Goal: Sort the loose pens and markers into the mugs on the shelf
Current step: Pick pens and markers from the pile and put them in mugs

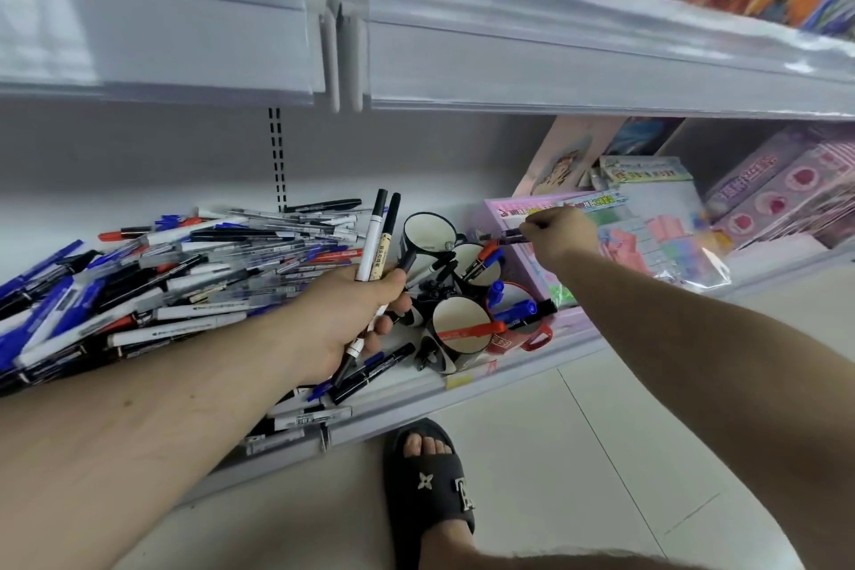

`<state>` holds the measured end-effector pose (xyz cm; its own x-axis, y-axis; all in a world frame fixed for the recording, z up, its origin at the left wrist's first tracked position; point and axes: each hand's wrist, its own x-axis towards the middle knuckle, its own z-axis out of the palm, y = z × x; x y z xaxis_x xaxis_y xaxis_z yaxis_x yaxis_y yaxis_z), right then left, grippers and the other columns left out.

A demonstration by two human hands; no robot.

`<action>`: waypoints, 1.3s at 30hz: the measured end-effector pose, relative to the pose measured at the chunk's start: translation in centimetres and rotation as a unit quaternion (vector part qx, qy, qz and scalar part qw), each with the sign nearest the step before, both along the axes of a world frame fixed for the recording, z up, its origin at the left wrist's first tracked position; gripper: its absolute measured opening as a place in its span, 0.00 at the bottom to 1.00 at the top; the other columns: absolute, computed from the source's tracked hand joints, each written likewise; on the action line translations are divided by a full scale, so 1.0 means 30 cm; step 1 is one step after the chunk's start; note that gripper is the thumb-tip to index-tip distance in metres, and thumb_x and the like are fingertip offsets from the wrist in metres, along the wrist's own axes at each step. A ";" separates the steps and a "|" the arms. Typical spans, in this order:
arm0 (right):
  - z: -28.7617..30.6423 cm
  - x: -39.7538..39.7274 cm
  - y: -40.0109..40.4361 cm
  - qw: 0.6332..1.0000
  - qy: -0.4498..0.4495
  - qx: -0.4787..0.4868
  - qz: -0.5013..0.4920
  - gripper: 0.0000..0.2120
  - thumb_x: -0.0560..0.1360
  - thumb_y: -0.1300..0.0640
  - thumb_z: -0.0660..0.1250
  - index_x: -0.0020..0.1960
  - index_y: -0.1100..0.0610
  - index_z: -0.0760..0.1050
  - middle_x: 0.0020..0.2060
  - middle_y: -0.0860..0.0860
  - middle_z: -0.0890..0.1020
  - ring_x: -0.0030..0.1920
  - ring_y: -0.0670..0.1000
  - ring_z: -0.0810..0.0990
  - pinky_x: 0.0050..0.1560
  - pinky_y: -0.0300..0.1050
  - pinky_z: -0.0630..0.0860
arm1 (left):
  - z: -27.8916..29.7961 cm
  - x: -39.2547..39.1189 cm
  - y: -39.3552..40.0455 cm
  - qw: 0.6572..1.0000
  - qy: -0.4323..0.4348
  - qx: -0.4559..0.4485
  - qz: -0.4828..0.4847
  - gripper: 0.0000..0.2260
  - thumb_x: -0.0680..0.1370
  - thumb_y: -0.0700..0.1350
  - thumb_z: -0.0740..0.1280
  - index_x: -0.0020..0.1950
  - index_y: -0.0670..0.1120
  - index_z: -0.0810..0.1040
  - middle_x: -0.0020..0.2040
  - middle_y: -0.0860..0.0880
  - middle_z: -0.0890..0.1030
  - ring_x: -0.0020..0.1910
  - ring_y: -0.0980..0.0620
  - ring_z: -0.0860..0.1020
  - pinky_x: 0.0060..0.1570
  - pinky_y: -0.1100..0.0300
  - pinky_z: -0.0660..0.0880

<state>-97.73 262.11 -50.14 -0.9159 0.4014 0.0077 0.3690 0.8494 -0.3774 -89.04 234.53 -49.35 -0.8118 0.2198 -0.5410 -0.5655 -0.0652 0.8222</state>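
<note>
A big heap of loose pens and markers [185,264] covers the left of the white shelf [462,389]. Several mugs [458,329] stand clustered at the shelf's middle, some holding red, blue or black markers. My left hand [342,319] grips a bunch of markers [377,241], two of them white with black caps pointing up, just left of the mugs. My right hand [562,236] pinches a dark marker [506,237] and holds it level above the rear mugs.
Pink and pastel stationery packs [657,236] lie right of the mugs. An upper shelf [555,56] overhangs close above. Below the shelf edge are pale floor tiles and my foot in a black sandal [430,481].
</note>
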 end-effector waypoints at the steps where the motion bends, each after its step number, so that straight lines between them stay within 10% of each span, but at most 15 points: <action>1: -0.013 -0.011 -0.001 1.000 -0.016 0.002 0.012 0.13 0.78 0.57 0.65 0.36 0.53 0.80 0.35 0.50 0.81 0.39 0.52 0.77 0.32 0.40 0.69 | -0.004 -0.003 -0.001 1.000 -0.001 -0.001 0.002 0.02 0.80 0.45 0.68 0.50 0.48 0.77 0.38 0.48 0.81 0.26 0.56 0.71 0.23 0.65 0.67; 6: -0.100 -0.061 -0.008 0.997 -0.065 -0.009 0.046 0.08 0.78 0.55 0.69 0.54 0.54 0.85 0.51 0.50 0.85 0.45 0.48 0.78 0.44 0.36 0.72 | -0.019 -0.006 -0.014 1.000 -0.010 -0.002 0.004 0.02 0.79 0.45 0.68 0.50 0.47 0.78 0.36 0.49 0.81 0.25 0.56 0.72 0.23 0.65 0.67; 11: -0.146 -0.094 -0.024 0.990 -0.128 -0.002 0.052 0.10 0.77 0.54 0.71 0.57 0.53 0.83 0.51 0.50 0.84 0.35 0.44 0.75 0.27 0.31 0.66 | -0.023 0.005 -0.042 0.999 -0.030 0.002 -0.029 0.07 0.80 0.46 0.67 0.55 0.45 0.78 0.37 0.48 0.83 0.25 0.55 0.76 0.23 0.64 0.71; 20: -0.146 -0.095 -0.085 0.996 -0.085 -0.001 0.035 0.16 0.76 0.62 0.64 0.62 0.57 0.78 0.57 0.57 0.82 0.55 0.57 0.81 0.55 0.47 0.78 | 0.001 0.015 -0.112 0.995 -0.067 0.059 -0.045 0.06 0.78 0.42 0.67 0.55 0.49 0.78 0.35 0.49 0.82 0.28 0.55 0.72 0.23 0.66 0.66; 24: 0.000 -0.028 -0.260 0.960 0.088 -0.262 0.046 0.08 0.77 0.60 0.64 0.50 0.55 0.82 0.45 0.51 0.85 0.42 0.53 0.83 0.45 0.46 0.78 | 0.019 0.027 -0.149 0.989 -0.071 0.112 -0.070 0.13 0.70 0.43 0.70 0.54 0.49 0.79 0.37 0.47 0.82 0.30 0.53 0.71 0.25 0.65 0.66; 28: 0.162 0.096 -0.434 0.865 0.027 -0.488 0.117 0.12 0.81 0.51 0.62 0.50 0.59 0.79 0.37 0.55 0.82 0.25 0.50 0.70 0.27 0.40 0.66 | 0.041 0.041 -0.172 0.984 -0.068 0.130 -0.097 0.14 0.69 0.44 0.69 0.54 0.50 0.80 0.37 0.47 0.81 0.31 0.53 0.70 0.26 0.64 0.66; 39: 0.214 0.195 -0.566 0.838 0.005 -0.521 0.159 0.10 0.79 0.70 0.60 0.50 0.58 0.76 0.35 0.55 0.79 0.23 0.49 0.70 0.27 0.42 0.66 | 0.064 0.063 -0.226 0.985 -0.051 0.107 -0.129 0.20 0.72 0.52 0.66 0.62 0.46 0.80 0.38 0.48 0.81 0.30 0.54 0.69 0.25 0.64 0.61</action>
